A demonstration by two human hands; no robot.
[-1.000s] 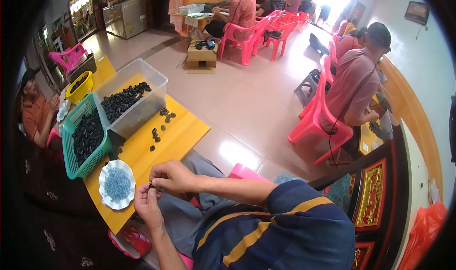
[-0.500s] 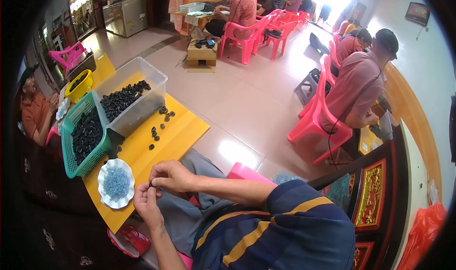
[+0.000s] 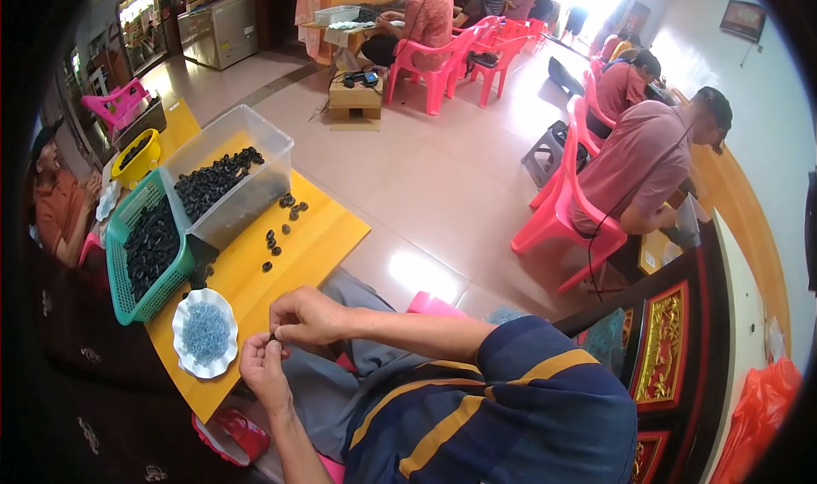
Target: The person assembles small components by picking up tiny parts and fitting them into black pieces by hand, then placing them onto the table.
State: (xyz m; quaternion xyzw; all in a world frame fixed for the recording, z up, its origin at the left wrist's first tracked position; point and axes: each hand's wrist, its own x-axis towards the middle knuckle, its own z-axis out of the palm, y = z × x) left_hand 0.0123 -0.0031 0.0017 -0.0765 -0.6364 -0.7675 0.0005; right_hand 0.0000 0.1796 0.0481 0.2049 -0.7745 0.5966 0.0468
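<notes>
Both hands meet just beyond the yellow table's near edge, above my lap. My left hand (image 3: 265, 372) pinches a small black ring-like part (image 3: 273, 338) between thumb and fingers. My right hand (image 3: 311, 316) has its thumb and fingertips closed on the same part from the other side; most of it is hidden. Left of my hands, a white scalloped dish (image 3: 180, 314) holds a heap of small clear-bluish pieces (image 3: 206, 333). Several loose black rings (image 3: 271, 244) lie on the tabletop beyond my hands.
A clear plastic bin (image 3: 272, 162) of black parts stands on the yellow table (image 3: 328, 229), beside a green basket (image 3: 145, 305) of more black parts. Behind them is a yellow bowl (image 3: 146, 162). Co-workers sit on pink chairs (image 3: 566, 203) at right and at the back.
My fingers have shifted slightly, and the black part is now more covered. The co-worker at right leans further forward. The whole view has moved a little.
</notes>
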